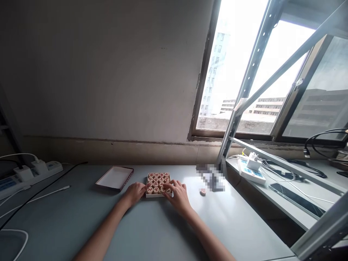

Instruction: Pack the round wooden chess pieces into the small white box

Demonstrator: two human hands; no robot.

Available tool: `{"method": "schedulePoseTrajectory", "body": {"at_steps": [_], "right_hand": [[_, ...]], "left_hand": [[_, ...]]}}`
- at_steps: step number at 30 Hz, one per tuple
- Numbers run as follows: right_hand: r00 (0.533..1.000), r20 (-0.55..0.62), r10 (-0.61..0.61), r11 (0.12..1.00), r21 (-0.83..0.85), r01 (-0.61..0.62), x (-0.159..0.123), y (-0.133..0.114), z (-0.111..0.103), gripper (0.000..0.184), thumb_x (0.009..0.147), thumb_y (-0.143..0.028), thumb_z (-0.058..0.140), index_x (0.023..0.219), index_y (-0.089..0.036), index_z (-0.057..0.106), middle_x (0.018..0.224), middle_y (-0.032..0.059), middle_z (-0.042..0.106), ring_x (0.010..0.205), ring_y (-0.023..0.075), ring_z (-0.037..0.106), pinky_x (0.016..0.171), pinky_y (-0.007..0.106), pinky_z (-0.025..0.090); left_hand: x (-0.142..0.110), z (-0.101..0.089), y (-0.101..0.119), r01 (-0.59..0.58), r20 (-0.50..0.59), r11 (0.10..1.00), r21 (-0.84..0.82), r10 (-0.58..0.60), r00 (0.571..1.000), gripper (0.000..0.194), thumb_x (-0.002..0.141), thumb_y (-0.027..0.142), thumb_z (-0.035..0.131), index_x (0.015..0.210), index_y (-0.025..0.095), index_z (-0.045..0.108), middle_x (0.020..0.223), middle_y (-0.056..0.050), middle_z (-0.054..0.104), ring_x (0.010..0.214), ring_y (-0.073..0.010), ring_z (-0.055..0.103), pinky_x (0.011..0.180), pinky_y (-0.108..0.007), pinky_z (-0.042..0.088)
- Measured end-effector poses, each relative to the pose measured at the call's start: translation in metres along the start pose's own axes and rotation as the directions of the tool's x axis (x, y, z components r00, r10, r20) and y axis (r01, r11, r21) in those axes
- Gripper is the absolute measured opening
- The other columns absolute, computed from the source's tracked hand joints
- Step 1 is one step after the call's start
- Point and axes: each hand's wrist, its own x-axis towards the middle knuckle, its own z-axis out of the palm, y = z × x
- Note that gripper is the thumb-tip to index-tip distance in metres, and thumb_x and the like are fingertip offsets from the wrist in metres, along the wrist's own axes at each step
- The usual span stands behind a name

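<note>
We see a grey tabletop (146,233) across the lower frame, its right edge slanting to the lower right corner; lower centre seems to offer us sliding room. Left of centre lies a shallow lid (114,176), white inside up. At lower centre sits a box (153,196), probably light cardboard that squeezing could bend; we would hold opposite walls. Our left hand (135,192), partly curled, touches its left side; whether it grips, we cannot tell. Our right hand (178,195) arches over its lower right corner, its hold unclear. The round pieces (156,190) inside look hard and smooth, best pinched by their rims. A loose piece (202,192) lies farther right.
</note>
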Motion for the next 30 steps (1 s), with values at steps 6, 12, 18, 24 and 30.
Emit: {"method": "schedulePoseTrajectory", "body": {"at_steps": [6,12,18,24,30], "right_hand": [[0.998,-0.057,0.017,0.992,0.129,-0.01,-0.001,-0.001,0.0,0.018,0.087,-0.036,0.048,0.095,-0.029,0.063,0.095,-0.0001,0.066,0.093,0.0198,0.054,0.085,0.037,0.03],[0.986,-0.136,0.094,0.995,0.027,-0.092,-0.002,0.009,-0.014,0.021,0.088,-0.031,0.043,0.094,-0.027,0.063,0.096,0.0024,0.065,0.094,0.0206,0.053,0.088,0.039,0.029],[0.876,-0.236,0.42,0.833,-0.282,-0.476,-0.013,0.067,-0.032,0.025,0.075,-0.01,0.048,0.094,-0.015,0.063,0.101,0.0185,0.057,0.101,0.0337,0.048,0.085,0.051,0.03],[0.908,-0.109,0.405,0.907,-0.082,-0.414,-0.017,0.084,-0.03,0.021,0.08,-0.01,0.046,0.085,-0.017,0.066,0.089,0.0115,0.059,0.083,0.0205,0.057,0.072,0.031,0.045],[0.984,-0.177,0.007,0.934,0.353,0.057,0.0,0.026,-0.024,0.015,0.083,-0.025,0.056,0.096,-0.021,0.062,0.088,0.0039,0.063,0.078,0.0158,0.059,0.069,0.028,0.048]], "left_hand": [[0.002,0.003,-0.004,-0.016,-0.011,1.0,0.014,0.016,1.0,0.058,0.086,0.059,0.014,0.047,0.02,0.033,0.048,-0.003,0.046,0.051,-0.0176,0.048,0.056,-0.026,0.026],[0.004,0.005,-0.01,-0.015,0.0,1.0,-0.002,0.015,1.0,0.058,0.086,0.058,0.014,0.047,0.021,0.034,0.047,-0.002,0.045,0.05,-0.0179,0.047,0.055,-0.026,0.025],[0.002,0.002,-0.01,-0.053,-0.015,0.998,-0.03,0.053,0.998,0.054,0.088,0.053,0.018,0.048,0.021,0.034,0.047,-0.001,0.043,0.047,-0.0168,0.044,0.054,-0.026,0.025],[0.005,-0.004,-0.019,-0.052,-0.249,0.997,0.051,0.063,0.966,0.047,0.09,0.044,0.024,0.061,0.019,0.052,0.063,-0.003,0.056,0.062,-0.0183,0.054,0.06,-0.026,0.034],[0.011,-0.004,-0.041,0.325,-0.654,0.92,0.219,-0.109,0.748,0.028,0.083,0.033,0.046,0.104,0.017,0.056,0.109,-0.015,0.052,0.101,-0.0318,0.048,0.076,-0.039,0.04]]}}
